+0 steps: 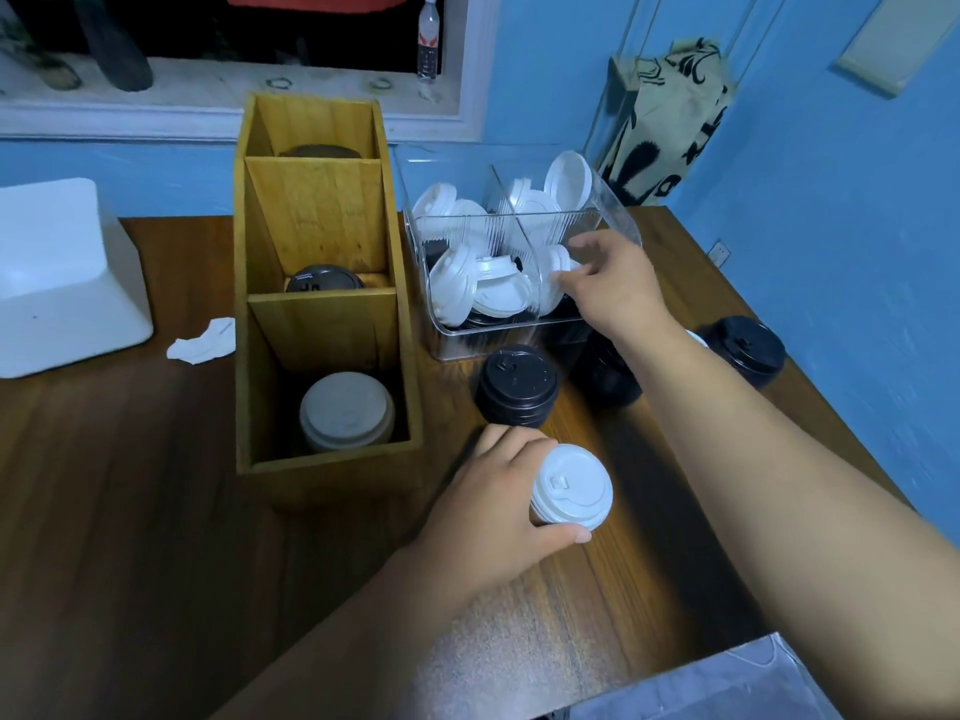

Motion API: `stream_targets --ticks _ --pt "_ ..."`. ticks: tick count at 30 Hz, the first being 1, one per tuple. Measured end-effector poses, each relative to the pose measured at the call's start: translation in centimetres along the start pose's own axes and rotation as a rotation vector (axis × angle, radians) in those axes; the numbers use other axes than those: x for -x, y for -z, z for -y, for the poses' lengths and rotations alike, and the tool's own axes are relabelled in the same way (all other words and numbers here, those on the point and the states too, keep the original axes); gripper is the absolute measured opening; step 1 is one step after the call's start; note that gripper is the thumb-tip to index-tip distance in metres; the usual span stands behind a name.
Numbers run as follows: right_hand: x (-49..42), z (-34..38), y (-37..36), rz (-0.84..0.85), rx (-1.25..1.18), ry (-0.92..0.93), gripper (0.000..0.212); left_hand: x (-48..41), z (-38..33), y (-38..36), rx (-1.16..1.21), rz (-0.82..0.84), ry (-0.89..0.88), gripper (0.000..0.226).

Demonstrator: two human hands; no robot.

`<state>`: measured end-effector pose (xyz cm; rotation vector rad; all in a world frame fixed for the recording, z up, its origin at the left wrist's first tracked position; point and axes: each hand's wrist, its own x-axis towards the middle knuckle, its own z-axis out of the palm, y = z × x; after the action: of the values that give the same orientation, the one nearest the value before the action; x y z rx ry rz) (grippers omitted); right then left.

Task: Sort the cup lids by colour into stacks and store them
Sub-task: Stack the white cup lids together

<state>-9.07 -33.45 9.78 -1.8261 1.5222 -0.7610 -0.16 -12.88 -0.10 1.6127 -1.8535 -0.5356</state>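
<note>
The dark, grained wooden table (130, 511) bears a tall pine organiser (322, 330) at the left, its near compartment holding round white lids (347, 410). To its right, a ribbed clear plastic bin (519, 340) holds loose white lids (467, 283). A black lid stack (517, 387) stands just in front of the bin. The left hand (493, 496) curls round a short white lid stack (571, 488), near centre. The right hand (618, 283) reaches into the bin; it is blurred, so I cannot tell whether it holds anything.

Glossy wooden table (130, 485), matt wooden organiser (322, 314), clear plastic bin (519, 340)
</note>
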Motion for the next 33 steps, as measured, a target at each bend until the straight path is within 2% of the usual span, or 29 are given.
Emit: stream_targets --ticks 4,9,14,17,19,22,24,26,29,31,33 --pt "3.4 0.0 2.4 -0.058 -0.376 -0.04 0.039 -0.1 0.1 0.0 -0.005 -0.008 -0.004 0.078" --pt "11.5 -4.4 5.7 -0.032 -0.689 -0.189 0.036 -0.2 0.3 -0.1 -0.025 -0.001 0.012 0.08" --pt "17.6 -10.5 6.4 -0.03 -0.818 -0.378 0.035 -0.3 0.1 -0.3 -0.054 0.023 0.055 0.083" --pt "19.3 -12.4 6.8 -0.032 -0.684 -0.444 0.034 -0.3 0.0 -0.5 -0.068 0.032 0.069 0.085" --pt "19.8 -12.9 7.1 -0.034 -0.471 -0.402 0.035 -0.3 0.0 -0.5 -0.084 0.026 0.067 0.085" --pt "19.9 -13.5 7.4 -0.05 0.055 -0.216 0.038 -0.3 -0.1 -0.5 -0.107 0.003 0.057 0.084" --pt "19.9 -13.5 7.5 -0.068 0.275 -0.044 0.046 -0.1 -0.2 -0.4 -0.104 0.005 0.057 0.084" --pt "19.4 -13.2 7.0 -0.002 0.324 0.109 0.056 0.0 -0.3 -0.4 -0.096 0.006 0.052 0.085" --pt "18.2 -13.0 5.8 0.14 0.432 0.191 0.065 -0.1 -0.5 -0.4 -0.133 0.015 0.048 0.093" --pt "17.8 -13.0 5.6 0.129 0.449 0.165 0.064 -0.1 -0.6 -0.4 -0.133 0.015 0.052 0.097" --pt "17.9 -12.5 5.8 0.044 0.379 0.142 0.061 -0.1 -0.6 -0.4 -0.121 0.012 0.058 0.099"
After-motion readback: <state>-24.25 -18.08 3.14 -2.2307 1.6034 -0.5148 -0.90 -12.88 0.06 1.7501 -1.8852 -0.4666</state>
